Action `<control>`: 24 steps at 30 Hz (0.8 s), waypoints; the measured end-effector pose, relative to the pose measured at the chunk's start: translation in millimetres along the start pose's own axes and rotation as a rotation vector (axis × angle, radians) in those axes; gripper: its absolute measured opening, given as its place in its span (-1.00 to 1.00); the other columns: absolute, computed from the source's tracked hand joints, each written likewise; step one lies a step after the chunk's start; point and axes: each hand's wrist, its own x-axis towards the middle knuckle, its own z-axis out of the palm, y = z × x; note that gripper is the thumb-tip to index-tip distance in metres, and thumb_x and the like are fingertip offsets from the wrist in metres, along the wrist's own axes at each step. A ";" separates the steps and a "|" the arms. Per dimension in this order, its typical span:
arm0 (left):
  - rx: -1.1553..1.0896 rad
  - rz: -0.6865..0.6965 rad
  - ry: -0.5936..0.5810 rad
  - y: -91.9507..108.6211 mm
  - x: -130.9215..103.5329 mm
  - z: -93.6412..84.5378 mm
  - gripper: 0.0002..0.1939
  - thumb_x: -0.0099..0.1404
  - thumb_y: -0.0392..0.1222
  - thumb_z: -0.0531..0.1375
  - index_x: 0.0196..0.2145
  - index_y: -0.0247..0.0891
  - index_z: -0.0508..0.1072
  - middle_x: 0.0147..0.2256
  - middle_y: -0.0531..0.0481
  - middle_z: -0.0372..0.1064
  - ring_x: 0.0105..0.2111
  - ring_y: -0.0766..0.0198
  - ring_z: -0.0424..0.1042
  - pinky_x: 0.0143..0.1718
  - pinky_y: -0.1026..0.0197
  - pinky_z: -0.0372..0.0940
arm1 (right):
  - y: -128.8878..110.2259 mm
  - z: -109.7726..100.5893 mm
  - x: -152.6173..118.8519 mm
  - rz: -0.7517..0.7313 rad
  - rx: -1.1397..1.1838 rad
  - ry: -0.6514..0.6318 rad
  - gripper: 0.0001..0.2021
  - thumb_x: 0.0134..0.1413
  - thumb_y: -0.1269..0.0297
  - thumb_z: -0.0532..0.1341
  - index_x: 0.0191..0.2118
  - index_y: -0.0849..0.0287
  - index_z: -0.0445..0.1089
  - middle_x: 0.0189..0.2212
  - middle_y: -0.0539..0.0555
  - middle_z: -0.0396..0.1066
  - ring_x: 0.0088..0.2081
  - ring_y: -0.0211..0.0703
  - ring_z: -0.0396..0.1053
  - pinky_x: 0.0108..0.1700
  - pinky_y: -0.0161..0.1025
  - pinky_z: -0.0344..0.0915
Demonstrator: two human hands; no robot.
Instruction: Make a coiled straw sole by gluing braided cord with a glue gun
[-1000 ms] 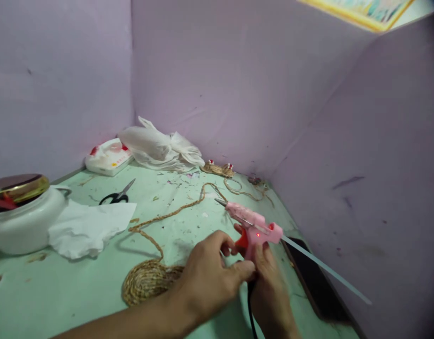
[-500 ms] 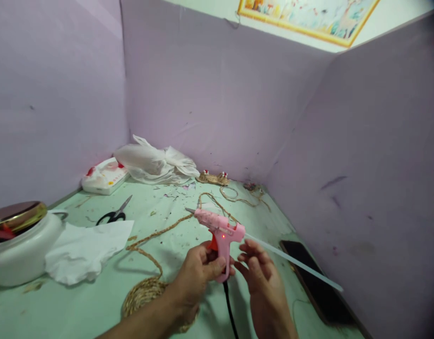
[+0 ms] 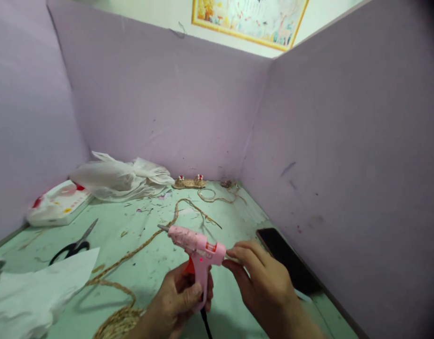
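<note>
1. Pink glue gun (image 3: 192, 245): held up over the green tabletop (image 3: 238, 223), nozzle (image 3: 163, 228) pointing forward and left. Red light on, so I'd treat the tip as hot. Main risk: burn or drip if the gun tips.

2. Left hand (image 3: 177, 294): fingers wrapped shut round the handle, thumb across it, grip right up by the red trigger (image 3: 190, 266). Can't see whether it's pressed. An accidental squeeze could push glue out early.

3. Right hand (image 3: 264, 273): fingers half curled, tips at the gun's back end. Can't tell if they're pinching the glue stick (image 3: 303, 295); the hand hides most of it, pale end shows past the wrist. A skewed push could bend or jam the stick, or swing the nozzle.

4. Black cord (image 3: 205, 322): drops from the handle base. If it snags, it could twist the gun in the grip.

5. Braided rope (image 3: 132, 252): lies loose, nozzle lines up over part of it from here; height gap unclear. Stray glue could stick it to the table.

6. Rope coil (image 3: 118, 324): just beside the left forearm. A careless elbow could drag it.

7. White paper (image 3: 75, 268): left of the rope, could catch strings of glue.

8. Phone (image 3: 289, 259): just beyond the right hand. A backward slip could knock it.
</note>
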 end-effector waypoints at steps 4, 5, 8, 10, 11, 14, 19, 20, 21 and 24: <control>0.033 -0.011 -0.014 -2.9 2.9 -3.6 -0.63 -0.08 0.02 0.37 -0.44 -0.37 0.51 -0.50 -0.05 0.30 -0.53 0.34 0.25 -0.50 0.28 0.10 | -3.8 2.2 -1.5 0.006 0.021 -0.003 -0.86 0.13 0.52 0.10 -0.36 0.22 0.38 -0.54 0.06 0.38 -0.53 -0.25 0.35 -0.48 -0.36 0.29; 0.046 -0.012 -0.018 -2.7 3.0 -3.9 -0.62 -0.08 0.03 0.37 -0.45 -0.38 0.51 -0.52 -0.04 0.30 -0.54 0.35 0.24 -0.50 0.28 0.09 | -5.0 1.1 -1.0 0.004 0.021 -0.011 -0.85 0.12 0.53 0.10 -0.37 0.23 0.38 -0.56 0.06 0.37 -0.54 -0.25 0.35 -0.48 -0.36 0.28; 0.077 -0.006 -0.033 -1.1 2.3 -3.6 -0.64 -0.06 0.04 0.36 -0.47 -0.36 0.52 -0.57 -0.01 0.28 -0.56 0.37 0.22 -0.51 0.30 0.04 | -7.3 -3.6 1.9 -0.003 0.028 -0.050 -0.81 0.13 0.53 0.06 -0.38 0.25 0.40 -0.60 0.06 0.34 -0.57 -0.25 0.33 -0.51 -0.35 0.25; 0.089 -0.008 -0.044 0.2 1.8 -3.1 -0.65 -0.04 0.05 0.35 -0.50 -0.34 0.52 -0.61 0.00 0.28 -0.58 0.37 0.20 -0.51 0.30 0.02 | -8.1 -7.0 4.0 0.023 0.050 -0.086 -0.79 0.14 0.51 0.05 -0.39 0.25 0.41 -0.61 0.06 0.34 -0.60 -0.25 0.32 -0.53 -0.35 0.22; 0.094 -0.009 -0.050 0.7 1.7 -3.0 -0.65 -0.05 0.05 0.35 -0.51 -0.34 0.52 -0.62 0.00 0.28 -0.59 0.37 0.20 -0.51 0.30 0.02 | -8.4 -8.7 5.2 0.048 0.074 -0.104 -0.79 0.15 0.50 0.04 -0.39 0.25 0.41 -0.60 0.06 0.35 -0.60 -0.26 0.32 -0.53 -0.35 0.21; 0.105 -0.021 -0.057 1.3 1.8 -3.7 -0.63 -0.07 0.07 0.36 -0.53 -0.36 0.52 -0.60 -0.02 0.29 -0.58 0.35 0.22 -0.51 0.28 0.03 | -9.4 -13.4 9.7 0.210 0.208 -0.231 -0.77 0.16 0.42 0.04 -0.45 0.22 0.38 -0.63 0.01 0.36 -0.62 -0.30 0.30 -0.56 -0.38 0.16; 0.145 -0.009 -0.033 -0.7 2.5 -7.4 -0.60 -0.08 0.07 0.36 -0.50 -0.39 0.54 -0.56 -0.05 0.30 -0.55 0.33 0.23 -0.49 0.27 0.04 | -9.8 -14.2 16.6 0.642 0.408 -0.505 -0.66 0.18 0.26 0.01 -0.62 0.16 0.18 -0.75 -0.08 0.18 -0.70 -0.36 0.13 -0.67 -0.41 -0.01; 0.147 0.000 -0.024 -1.1 2.7 -8.1 -0.60 -0.08 0.07 0.36 -0.50 -0.39 0.54 -0.56 -0.05 0.30 -0.55 0.33 0.23 -0.48 0.27 0.04 | -9.5 -13.6 16.6 0.696 0.439 -0.525 -0.67 0.19 0.24 -0.01 -0.59 0.16 0.19 -0.75 -0.09 0.18 -0.71 -0.36 0.13 -0.67 -0.41 -0.01; 0.145 0.004 -0.012 -1.4 3.0 -8.6 -0.60 -0.08 0.07 0.36 -0.50 -0.39 0.54 -0.56 -0.05 0.30 -0.54 0.33 0.23 -0.48 0.27 0.04 | -9.3 -13.3 16.0 0.721 0.466 -0.523 -0.70 0.20 0.23 -0.03 -0.52 0.16 0.24 -0.73 -0.09 0.20 -0.72 -0.35 0.14 -0.67 -0.41 0.02; 0.116 0.000 0.024 -0.4 3.5 -8.5 -0.61 -0.07 0.06 0.36 -0.47 -0.38 0.55 -0.53 -0.07 0.32 -0.54 0.32 0.25 -0.48 0.27 0.07 | -8.8 -13.7 11.5 0.608 0.430 -0.410 -0.84 0.16 0.26 0.04 -0.20 0.17 0.29 -0.55 -0.03 0.38 -0.61 -0.30 0.30 -0.57 -0.38 0.19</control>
